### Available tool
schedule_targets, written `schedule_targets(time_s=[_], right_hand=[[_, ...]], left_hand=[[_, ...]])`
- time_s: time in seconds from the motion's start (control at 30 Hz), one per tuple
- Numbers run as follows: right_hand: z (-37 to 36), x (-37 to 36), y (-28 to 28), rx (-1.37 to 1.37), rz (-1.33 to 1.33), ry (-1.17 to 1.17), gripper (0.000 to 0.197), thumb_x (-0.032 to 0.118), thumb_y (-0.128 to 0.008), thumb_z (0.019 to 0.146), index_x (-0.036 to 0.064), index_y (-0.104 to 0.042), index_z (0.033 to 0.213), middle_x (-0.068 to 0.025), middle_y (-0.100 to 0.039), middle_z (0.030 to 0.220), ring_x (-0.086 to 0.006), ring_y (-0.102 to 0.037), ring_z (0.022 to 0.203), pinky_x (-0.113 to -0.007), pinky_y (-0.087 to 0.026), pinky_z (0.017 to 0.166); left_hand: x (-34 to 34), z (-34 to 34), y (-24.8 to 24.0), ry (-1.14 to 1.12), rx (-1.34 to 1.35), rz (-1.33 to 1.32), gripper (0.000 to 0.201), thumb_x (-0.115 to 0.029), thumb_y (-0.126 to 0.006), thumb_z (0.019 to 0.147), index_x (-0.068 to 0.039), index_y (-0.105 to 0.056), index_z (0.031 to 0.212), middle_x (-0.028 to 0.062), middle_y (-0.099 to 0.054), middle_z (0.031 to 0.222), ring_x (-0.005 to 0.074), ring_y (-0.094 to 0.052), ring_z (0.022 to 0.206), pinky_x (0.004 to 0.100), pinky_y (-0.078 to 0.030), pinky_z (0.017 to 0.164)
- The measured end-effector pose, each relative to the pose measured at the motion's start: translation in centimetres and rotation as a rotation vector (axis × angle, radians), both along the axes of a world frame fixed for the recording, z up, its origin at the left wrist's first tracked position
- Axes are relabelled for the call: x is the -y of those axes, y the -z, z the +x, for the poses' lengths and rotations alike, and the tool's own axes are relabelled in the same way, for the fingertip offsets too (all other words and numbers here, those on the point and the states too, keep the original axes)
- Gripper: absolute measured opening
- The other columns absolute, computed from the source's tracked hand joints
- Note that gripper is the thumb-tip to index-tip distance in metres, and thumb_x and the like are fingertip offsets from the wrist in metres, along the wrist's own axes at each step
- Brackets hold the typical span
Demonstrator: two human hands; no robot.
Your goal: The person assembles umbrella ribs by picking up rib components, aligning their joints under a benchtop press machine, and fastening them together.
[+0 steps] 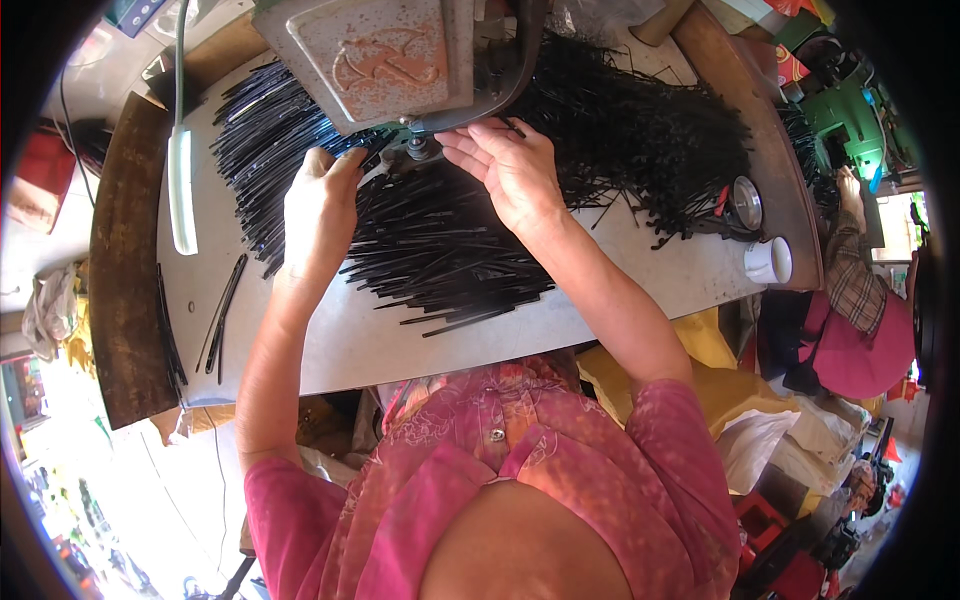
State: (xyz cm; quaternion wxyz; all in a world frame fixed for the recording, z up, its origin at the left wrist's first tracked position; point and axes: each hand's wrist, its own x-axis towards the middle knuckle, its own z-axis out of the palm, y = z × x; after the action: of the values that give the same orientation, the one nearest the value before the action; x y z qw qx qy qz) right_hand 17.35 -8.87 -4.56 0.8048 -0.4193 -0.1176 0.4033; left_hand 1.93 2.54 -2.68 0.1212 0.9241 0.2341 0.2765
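Observation:
A grey, worn metal machine head (375, 65) with a reddish raised emblem hangs over the table, and a small metal tool end (417, 146) points down below it. My left hand (322, 205) is closed just left of this tool, thumb and fingers pinched beside thin black strips; what lies between the fingertips is mostly hidden. To the right of the tool, my right hand (507, 168) is turned palm up with its fingers stretched toward it. Piles of thin black strips lie at left (262, 165), in the middle below the tool (440, 250) and at right (650, 130).
A pale table (330, 350) has raised brown wooden sides (125, 270). A lit lamp tube (182, 190) hangs at left, above several loose strips (222, 315). A white cup (768, 262) and a round metal tin (745, 204) stand at right. Another person's plaid sleeve (855, 275) shows beyond.

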Motion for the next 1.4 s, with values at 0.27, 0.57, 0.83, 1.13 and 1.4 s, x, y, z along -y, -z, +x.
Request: schedule_targets(time_s=[0.27, 0.57, 0.83, 1.13, 1.4], right_hand=[[-0.1, -0.1, 0.2, -0.008, 0.007, 0.011, 0.016, 0.008, -0.055, 0.082, -0.0042, -0.049, 0.091, -0.0129, -0.058, 0.09, -0.0229, -0.06, 0.085, -0.033, -0.05, 0.075], [-0.3, -0.2, 0.2, -0.006, 0.012, 0.002, 0.014, 0.007, -0.053, 0.083, -0.0036, -0.05, 0.091, -0.0123, -0.058, 0.09, -0.0224, -0.06, 0.084, -0.033, -0.05, 0.075], [-0.4, -0.4, 0.3, 0.0, -0.006, 0.001, 0.014, 0.007, -0.052, 0.083, -0.0033, -0.051, 0.092, -0.013, -0.059, 0.09, -0.0223, -0.06, 0.085, -0.033, -0.049, 0.077], [-0.3, -0.1, 0.1, 0.017, -0.044, 0.004, 0.012, 0.006, -0.053, 0.081, -0.0042, -0.052, 0.088, -0.0133, -0.059, 0.088, -0.0216, -0.061, 0.082, -0.032, -0.05, 0.075], [1.1, 1.3, -1.6, 0.327, -0.433, -0.348, 0.018, 0.016, -0.062, 0.074, -0.0011, -0.057, 0.077, -0.0099, -0.061, 0.073, -0.0157, -0.061, 0.057, -0.022, -0.045, 0.045]], left_hand=[[0.9, 0.5, 0.7, 0.039, 0.037, -0.316, 0.025, -0.004, -0.058, 0.076, -0.007, -0.061, 0.1, 0.0131, -0.049, 0.069, 0.0277, -0.051, 0.061, 0.0335, -0.042, 0.058], [1.1, 0.6, 0.7, 0.061, 0.063, -0.393, 0.023, -0.003, -0.056, 0.078, -0.003, -0.06, 0.1, 0.0138, -0.053, 0.072, 0.0266, -0.053, 0.062, 0.0317, -0.042, 0.06], [1.1, 0.7, 0.7, 0.062, 0.044, -0.421, 0.024, -0.002, -0.056, 0.077, -0.003, -0.06, 0.101, 0.0139, -0.053, 0.072, 0.0255, -0.052, 0.062, 0.0306, -0.042, 0.06], [1.3, 0.2, 0.7, 0.095, -0.108, 0.127, 0.031, -0.001, -0.052, 0.077, -0.009, -0.056, 0.107, 0.0116, -0.048, 0.069, 0.029, -0.054, 0.057, 0.0357, -0.044, 0.049], [-0.4, -3.5, -1.7, 0.065, -0.179, -1.199, 0.017, -0.014, -0.049, 0.087, 0.002, -0.055, 0.087, 0.0044, -0.054, 0.063, 0.0085, -0.047, 0.044, 0.0197, -0.036, 0.036]])
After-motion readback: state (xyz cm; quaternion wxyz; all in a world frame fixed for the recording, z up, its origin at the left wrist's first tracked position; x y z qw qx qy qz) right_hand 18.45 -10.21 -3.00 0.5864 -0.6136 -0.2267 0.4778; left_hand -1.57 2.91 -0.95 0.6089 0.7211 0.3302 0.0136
